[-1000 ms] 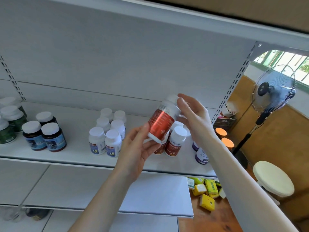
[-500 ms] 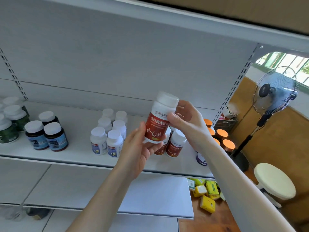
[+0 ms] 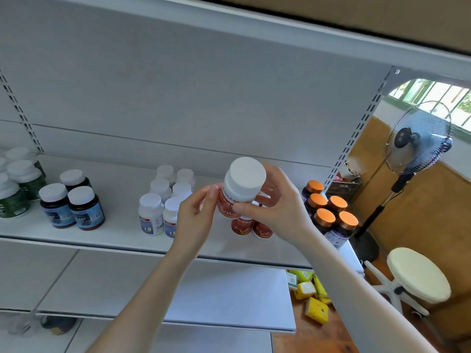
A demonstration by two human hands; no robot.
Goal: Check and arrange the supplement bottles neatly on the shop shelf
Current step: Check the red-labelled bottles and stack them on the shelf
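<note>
Red-label bottle [image 3: 246,178], white cap, is held up in front of the shelf [image 3: 107,240] and clear of it, tilted so the cap faces the camera. It is gripped from both sides: left hand [image 3: 196,217] fingers curled against the label's left side, right hand [image 3: 279,210] wrapped round the right side with the thumb across the front. Two matching red-label bottles [image 3: 241,227] are stood on the shelf just below it. Left of those are white blue-label bottles [image 3: 163,200], dark blue-label bottles [image 3: 72,205] and green-label bottles [image 3: 19,184]. Orange-capped bottles [image 3: 328,212] are grouped at the right end. A fan [image 3: 418,138] and stool [image 3: 418,273] are seen past the shelf.
</note>
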